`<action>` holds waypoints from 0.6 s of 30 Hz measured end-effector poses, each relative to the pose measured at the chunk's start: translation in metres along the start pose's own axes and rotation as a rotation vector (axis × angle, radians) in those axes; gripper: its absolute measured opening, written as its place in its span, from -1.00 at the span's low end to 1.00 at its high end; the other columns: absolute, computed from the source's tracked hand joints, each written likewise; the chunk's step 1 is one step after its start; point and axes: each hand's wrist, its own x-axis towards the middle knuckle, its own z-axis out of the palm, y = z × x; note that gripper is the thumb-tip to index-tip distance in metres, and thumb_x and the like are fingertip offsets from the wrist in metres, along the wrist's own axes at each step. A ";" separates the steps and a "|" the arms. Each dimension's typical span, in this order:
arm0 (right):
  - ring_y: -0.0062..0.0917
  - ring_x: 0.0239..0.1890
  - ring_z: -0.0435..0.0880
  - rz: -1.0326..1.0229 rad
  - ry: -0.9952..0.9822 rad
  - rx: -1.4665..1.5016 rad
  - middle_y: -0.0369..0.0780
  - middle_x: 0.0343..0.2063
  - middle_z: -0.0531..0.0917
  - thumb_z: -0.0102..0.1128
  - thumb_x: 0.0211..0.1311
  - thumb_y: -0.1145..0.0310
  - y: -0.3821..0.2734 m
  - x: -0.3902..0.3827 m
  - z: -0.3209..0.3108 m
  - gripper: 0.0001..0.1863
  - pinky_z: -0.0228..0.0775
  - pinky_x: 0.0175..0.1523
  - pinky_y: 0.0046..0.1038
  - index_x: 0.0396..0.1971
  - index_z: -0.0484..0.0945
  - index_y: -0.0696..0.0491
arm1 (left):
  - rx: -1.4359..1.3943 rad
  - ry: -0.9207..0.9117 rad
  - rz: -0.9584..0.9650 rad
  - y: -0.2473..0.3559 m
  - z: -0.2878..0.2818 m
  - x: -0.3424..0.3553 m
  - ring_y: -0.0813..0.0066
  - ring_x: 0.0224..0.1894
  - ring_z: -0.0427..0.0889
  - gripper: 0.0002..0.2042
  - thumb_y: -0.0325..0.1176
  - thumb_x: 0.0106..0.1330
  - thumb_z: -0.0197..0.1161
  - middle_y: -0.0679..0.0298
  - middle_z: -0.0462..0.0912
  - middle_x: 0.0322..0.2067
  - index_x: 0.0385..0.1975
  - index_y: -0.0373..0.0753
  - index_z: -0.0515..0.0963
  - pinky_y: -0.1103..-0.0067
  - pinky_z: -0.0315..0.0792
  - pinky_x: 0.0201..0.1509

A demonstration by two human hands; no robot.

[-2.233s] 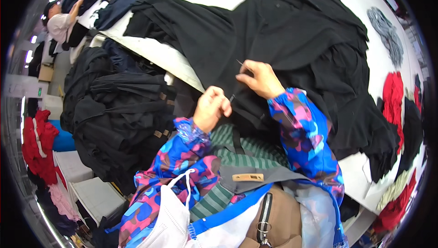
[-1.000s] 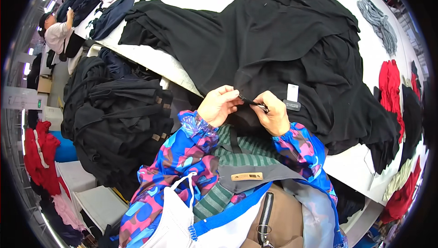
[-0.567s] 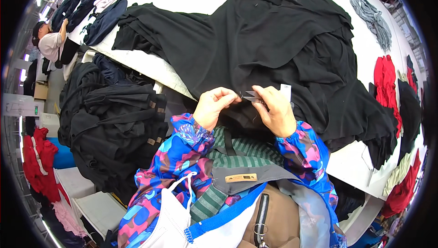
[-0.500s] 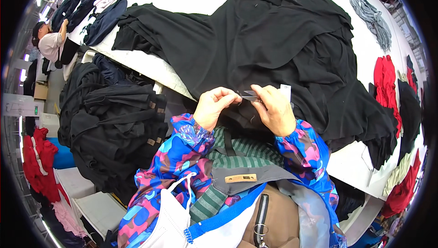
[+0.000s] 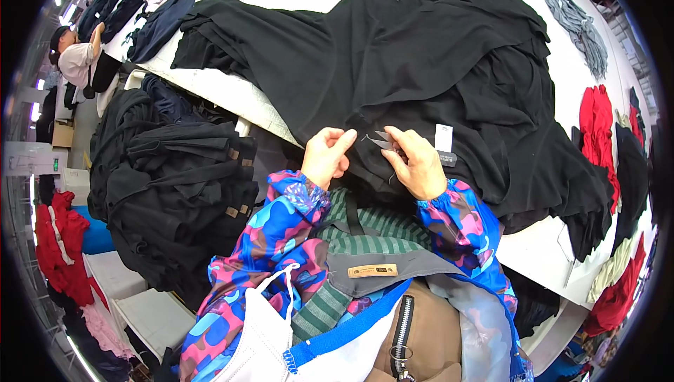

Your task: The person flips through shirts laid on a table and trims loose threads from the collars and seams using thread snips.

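My left hand (image 5: 326, 157) is pinched at the lower middle of a large black garment (image 5: 428, 59); what its fingertips hold is too small to make out. A short pale thread (image 5: 365, 137) shows just beside them. My right hand (image 5: 418, 164) grips small metal thread snips (image 5: 385, 140), their blades apart and pointing left at the thread. A white label (image 5: 444, 137) and a dark label (image 5: 446, 159) lie on the cloth right of that hand.
A white table (image 5: 526, 252) bears the garment, grey cloth (image 5: 576, 31) and red clothing (image 5: 597, 136). A heap of black garments (image 5: 168, 199) fills the left, above pale boxes (image 5: 151, 312). A co-worker (image 5: 77, 59) handles dark clothes at the far upper left.
My hands came together at the cloth, the snips turning leftward. Over the last half second my left hand has drawn slightly up and left, and my right hand has moved slightly up.
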 end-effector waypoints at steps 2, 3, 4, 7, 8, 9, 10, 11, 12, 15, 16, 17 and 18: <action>-0.32 -0.48 0.48 -0.010 0.010 -0.017 -0.20 -0.52 0.47 0.25 -0.09 0.46 0.001 0.001 0.001 -0.59 0.28 -0.36 -0.36 -0.15 0.43 0.12 | -0.008 -0.043 0.033 -0.008 -0.004 0.010 0.63 -0.69 0.41 -0.85 -0.36 0.20 0.20 0.37 0.44 -0.56 -0.36 -0.26 0.41 0.73 0.14 -0.73; -0.33 -0.48 0.47 -0.022 0.020 -0.031 -0.20 -0.53 0.47 0.25 -0.09 0.46 0.001 0.002 0.001 -0.59 0.27 -0.36 -0.37 -0.15 0.44 0.12 | -0.009 -0.043 0.033 -0.009 -0.005 0.009 0.63 -0.69 0.41 -0.85 -0.36 0.20 0.20 0.37 0.44 -0.56 -0.36 -0.26 0.41 0.73 0.14 -0.73; -0.33 -0.48 0.47 -0.022 0.019 -0.031 -0.20 -0.53 0.47 0.25 -0.09 0.46 0.001 0.003 0.000 -0.59 0.27 -0.36 -0.37 -0.15 0.44 0.12 | -0.155 -0.091 0.075 -0.010 -0.005 0.007 0.63 -0.62 0.43 -0.84 -0.38 0.19 0.20 0.35 0.47 -0.53 -0.33 -0.30 0.43 0.74 0.20 -0.66; -0.36 -0.48 0.46 -0.031 0.050 -0.052 -0.22 -0.53 0.46 0.26 -0.11 0.47 -0.002 0.004 -0.001 -0.59 0.23 -0.36 -0.40 -0.16 0.44 0.12 | -0.326 -0.191 0.132 -0.008 -0.007 0.002 0.62 -0.50 0.47 -0.85 -0.43 0.18 0.18 0.32 0.52 -0.47 -0.31 -0.34 0.45 0.74 0.28 -0.52; -0.37 -0.49 0.46 -0.065 0.060 -0.086 -0.22 -0.53 0.46 0.26 -0.12 0.47 -0.005 0.006 -0.003 -0.59 0.22 -0.36 -0.41 -0.16 0.44 0.13 | -0.351 -0.244 0.153 -0.005 -0.008 0.000 0.61 -0.44 0.49 -0.88 -0.47 0.18 0.17 0.32 0.54 -0.45 -0.31 -0.33 0.46 0.72 0.31 -0.44; -0.39 -0.49 0.46 -0.100 0.070 -0.120 -0.23 -0.53 0.46 0.27 -0.13 0.47 -0.008 0.008 -0.004 -0.58 0.21 -0.36 -0.42 -0.17 0.44 0.13 | -0.351 -0.260 0.173 -0.004 -0.008 -0.001 0.61 -0.42 0.49 -0.89 -0.49 0.18 0.16 0.30 0.56 -0.42 -0.32 -0.33 0.47 0.70 0.32 -0.37; -0.39 -0.49 0.46 -0.099 0.070 -0.120 -0.23 -0.53 0.46 0.27 -0.13 0.47 -0.010 0.009 -0.005 -0.58 0.21 -0.36 -0.42 -0.17 0.44 0.13 | -0.351 -0.259 0.172 -0.004 -0.008 -0.001 0.61 -0.42 0.49 -0.89 -0.49 0.18 0.16 0.30 0.56 -0.42 -0.32 -0.33 0.47 0.70 0.32 -0.37; -0.39 -0.49 0.46 -0.122 0.083 -0.135 -0.23 -0.53 0.46 0.27 -0.13 0.47 -0.012 0.011 -0.006 -0.58 0.21 -0.36 -0.42 -0.17 0.44 0.13 | -0.315 -0.254 0.205 -0.004 -0.007 0.001 0.60 -0.45 0.48 -0.89 -0.49 0.18 0.16 0.31 0.55 -0.43 -0.32 -0.33 0.46 0.71 0.31 -0.42; -0.40 -0.49 0.46 -0.146 0.096 -0.151 -0.24 -0.53 0.46 0.27 -0.14 0.48 -0.014 0.012 -0.007 -0.58 0.21 -0.35 -0.42 -0.17 0.44 0.13 | -0.279 -0.249 0.237 -0.004 -0.006 0.002 0.60 -0.47 0.48 -0.89 -0.50 0.19 0.15 0.31 0.55 -0.44 -0.32 -0.33 0.46 0.73 0.30 -0.47; -0.41 -0.49 0.46 -0.166 0.095 -0.177 -0.25 -0.53 0.47 0.28 -0.15 0.48 -0.019 0.012 -0.010 -0.58 0.20 -0.35 -0.42 -0.18 0.45 0.14 | -0.399 -0.389 0.127 0.003 -0.010 -0.003 0.59 -0.55 0.47 -0.89 -0.52 0.20 0.12 0.30 0.53 -0.46 -0.29 -0.34 0.45 0.75 0.26 -0.57; -0.41 -0.49 0.46 -0.165 0.095 -0.176 -0.25 -0.53 0.47 0.28 -0.15 0.48 -0.019 0.011 -0.010 -0.58 0.20 -0.35 -0.42 -0.18 0.45 0.14 | -0.399 -0.389 0.126 0.004 -0.008 -0.004 0.59 -0.55 0.47 -0.89 -0.52 0.20 0.12 0.30 0.53 -0.46 -0.29 -0.34 0.45 0.75 0.26 -0.57; -0.42 -0.48 0.46 -0.172 0.091 -0.185 -0.25 -0.53 0.46 0.28 -0.15 0.48 -0.020 0.010 -0.010 -0.58 0.20 -0.35 -0.42 -0.19 0.45 0.13 | -0.439 -0.361 0.112 0.005 -0.006 -0.006 0.57 -0.56 0.48 -0.88 -0.53 0.21 0.11 0.28 0.53 -0.47 -0.27 -0.34 0.44 0.74 0.28 -0.60; -0.42 -0.48 0.46 -0.179 0.087 -0.193 -0.26 -0.53 0.46 0.28 -0.16 0.48 -0.021 0.009 -0.010 -0.58 0.20 -0.35 -0.43 -0.19 0.45 0.13 | -0.478 -0.334 0.097 0.006 -0.005 -0.007 0.56 -0.57 0.49 -0.87 -0.54 0.21 0.09 0.27 0.53 -0.47 -0.25 -0.34 0.43 0.74 0.30 -0.63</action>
